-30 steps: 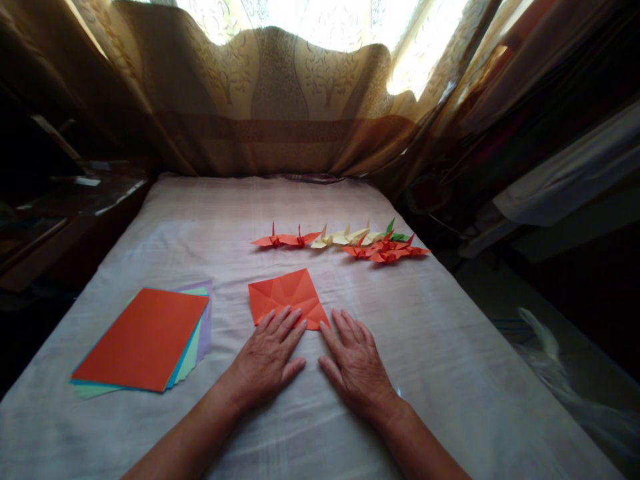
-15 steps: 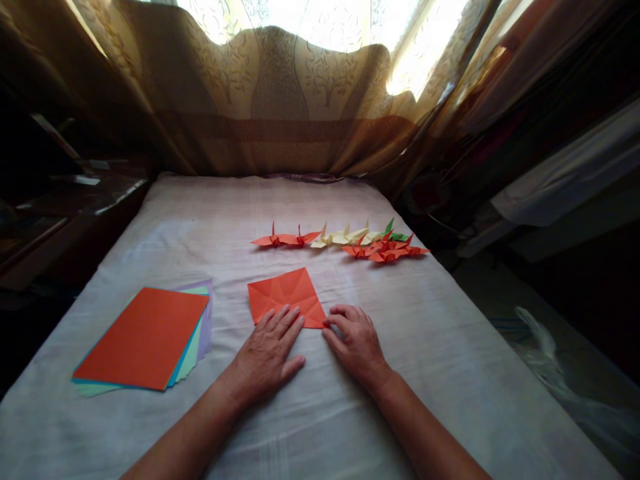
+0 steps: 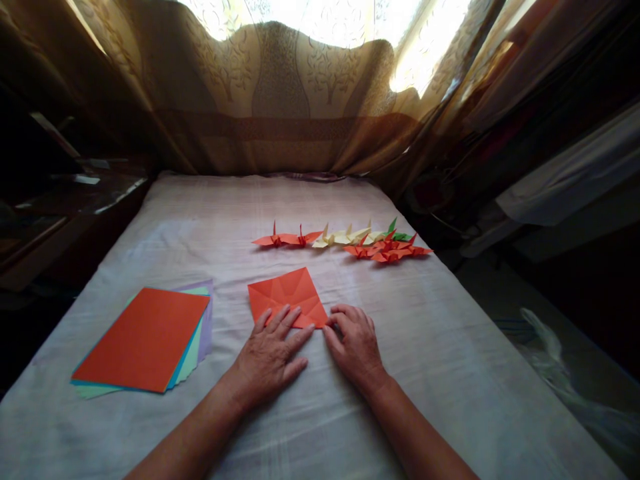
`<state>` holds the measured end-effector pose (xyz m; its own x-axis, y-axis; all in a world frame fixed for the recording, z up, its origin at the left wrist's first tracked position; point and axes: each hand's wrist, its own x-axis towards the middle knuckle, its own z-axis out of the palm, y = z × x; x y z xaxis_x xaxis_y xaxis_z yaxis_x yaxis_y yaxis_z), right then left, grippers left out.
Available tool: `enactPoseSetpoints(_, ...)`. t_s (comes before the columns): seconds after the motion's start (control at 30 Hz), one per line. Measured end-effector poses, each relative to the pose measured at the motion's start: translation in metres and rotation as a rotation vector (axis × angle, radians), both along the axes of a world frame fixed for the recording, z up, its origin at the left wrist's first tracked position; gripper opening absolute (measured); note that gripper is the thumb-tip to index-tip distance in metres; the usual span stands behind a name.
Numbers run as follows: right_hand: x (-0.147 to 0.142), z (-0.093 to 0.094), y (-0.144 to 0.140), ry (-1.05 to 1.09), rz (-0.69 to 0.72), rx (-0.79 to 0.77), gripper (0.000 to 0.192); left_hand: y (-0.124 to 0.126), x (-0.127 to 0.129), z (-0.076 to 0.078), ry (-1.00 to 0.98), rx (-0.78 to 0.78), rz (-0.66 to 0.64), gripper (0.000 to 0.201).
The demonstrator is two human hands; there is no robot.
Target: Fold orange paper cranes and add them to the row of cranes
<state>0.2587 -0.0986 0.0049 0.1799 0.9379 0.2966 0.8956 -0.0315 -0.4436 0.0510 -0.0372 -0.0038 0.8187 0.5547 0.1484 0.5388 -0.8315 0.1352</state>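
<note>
A creased orange paper square (image 3: 286, 295) lies flat on the white cloth in front of me. My left hand (image 3: 267, 357) rests flat with spread fingers on the paper's near edge. My right hand (image 3: 356, 345) has its fingers curled, and its fingertips touch the paper's near right corner; whether they pinch it I cannot tell.
A stack of coloured sheets (image 3: 145, 340) with an orange one on top lies at the left. A row of folded paper cranes (image 3: 345, 241), orange, yellow and green, stands beyond the square. The white-covered table (image 3: 200, 220) ends at a curtain (image 3: 280, 100) behind and drops off at the right.
My right hand curled its fingers and moved in to the paper's right corner. My left hand spread slightly, its forefinger sliding right along the near edge.
</note>
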Motion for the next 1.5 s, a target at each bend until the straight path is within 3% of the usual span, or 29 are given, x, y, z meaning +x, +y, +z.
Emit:
enactPoseSetpoints(0.57,-0.007,-0.001,0.005,-0.031,-0.050,-0.004,0.003,-0.002,0.002,0.002,0.006,0.000,0.019,0.054)
enactPoseSetpoints(0.77,0.003,-0.007,0.004,-0.027,-0.045,0.005,0.016,-0.002,0.003,0.003,0.013,-0.003,0.021,0.054)
enactPoseSetpoints(0.87,0.002,-0.007,0.001,-0.083,0.009,0.063,0.026,-0.002,0.002,0.003,0.015,-0.006,0.022,0.054)
enactPoseSetpoints(0.97,-0.005,-0.007,-0.005,-0.187,0.152,0.086,0.035,-0.002,0.002,0.004,0.019,0.000,0.022,0.058)
enactPoseSetpoints(1.1,-0.011,-0.011,-0.014,-0.283,0.251,-0.048,0.045,-0.003,0.002,0.006,0.026,-0.005,0.019,0.059)
enactPoseSetpoints(1.27,-0.011,-0.014,-0.017,-0.285,0.264,-0.198,0.053,0.000,0.000,0.007,0.032,-0.055,0.004,0.057)
enactPoseSetpoints(1.5,-0.012,-0.003,-0.014,-0.234,0.265,-0.369,0.060,0.006,-0.014,0.017,0.117,-0.143,-0.013,0.063)
